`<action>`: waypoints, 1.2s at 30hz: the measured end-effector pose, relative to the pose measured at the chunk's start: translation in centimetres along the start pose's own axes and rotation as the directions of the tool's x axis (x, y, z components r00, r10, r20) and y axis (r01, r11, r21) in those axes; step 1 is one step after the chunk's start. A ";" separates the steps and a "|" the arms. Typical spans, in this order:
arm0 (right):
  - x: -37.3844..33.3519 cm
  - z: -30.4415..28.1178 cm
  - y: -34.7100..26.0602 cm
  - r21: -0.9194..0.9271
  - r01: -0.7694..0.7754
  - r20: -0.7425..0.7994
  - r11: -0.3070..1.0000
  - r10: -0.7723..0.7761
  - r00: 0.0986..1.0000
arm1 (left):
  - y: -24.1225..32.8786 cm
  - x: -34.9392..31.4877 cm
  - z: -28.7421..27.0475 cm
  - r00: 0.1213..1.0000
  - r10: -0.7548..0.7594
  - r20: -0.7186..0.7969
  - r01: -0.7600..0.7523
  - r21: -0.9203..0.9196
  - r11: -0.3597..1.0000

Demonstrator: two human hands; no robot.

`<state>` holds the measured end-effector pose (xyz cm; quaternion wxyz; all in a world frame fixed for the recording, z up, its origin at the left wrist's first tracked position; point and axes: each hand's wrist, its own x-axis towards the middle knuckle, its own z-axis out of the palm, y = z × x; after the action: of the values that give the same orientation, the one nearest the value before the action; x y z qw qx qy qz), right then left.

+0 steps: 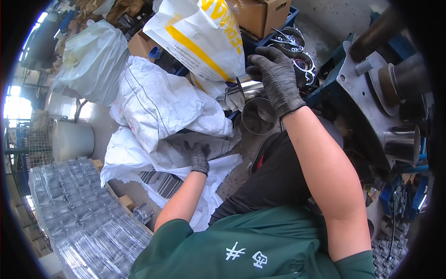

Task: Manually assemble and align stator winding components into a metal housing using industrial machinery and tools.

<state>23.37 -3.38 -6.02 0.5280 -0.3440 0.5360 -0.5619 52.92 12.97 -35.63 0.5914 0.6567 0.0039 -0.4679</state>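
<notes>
My left hand (pixel 198 157), in a dark grey glove, reaches in at a white woven sack (pixel 160 104). Its fingers are spread against the sack's inner fold, and nothing shows in their grasp. A torn white sheet (pixel 211 174) lies under that wrist, with grey striped cloth (pixel 162 184) beside it. Raised at the upper right, my gloved right hand (pixel 276 79) has loosely bent fingers with a gap at the thumb, holding nothing visible. Just left of it stands a white sack with yellow print (pixel 197 39). Below it are an open metal cylinder (pixel 260 116) and another shiny cylinder (pixel 253 88).
Stacked shiny metal parts (pixel 86 214) fill the lower left. A white bucket (pixel 72 139) and a pale plastic bag (pixel 93 63) stand beyond. At right is a heavy machine (pixel 362 88) with a metal cylinder (pixel 402 143). A cardboard box (pixel 262 16) sits at the back.
</notes>
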 end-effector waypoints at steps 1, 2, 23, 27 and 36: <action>0.1 -0.5 0.2 -0.006 0.011 -0.005 1.000 -0.011 1.000 | -1.4 -2.2 0.7 0.994 -0.090 0.061 0.083 0.108 0.991; 0.1 -1.1 0.2 -0.011 0.014 -0.018 1.000 -0.014 1.000 | -1.7 -4.7 2.0 0.977 -0.181 0.113 0.153 0.219 0.963; -2.0 -3.1 -0.8 -0.033 -0.024 0.067 0.999 0.026 0.997 | 1.1 -7.0 14.1 0.661 0.213 0.720 -0.750 0.620 0.231; -2.6 -1.9 -1.4 -0.028 -0.025 0.116 0.999 0.028 0.993 | -0.5 -1.9 1.0 0.593 0.084 0.801 -0.805 0.588 0.072; -3.8 -2.5 -1.8 -0.012 0.076 0.138 0.997 -0.073 0.988 | 11.6 17.0 3.1 0.699 0.337 0.631 -0.534 0.774 -0.340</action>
<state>21.41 0.65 -4.07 0.5393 -0.4060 0.4900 -0.5516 67.08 -2.26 -36.71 0.0410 0.7724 -0.6276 -0.0884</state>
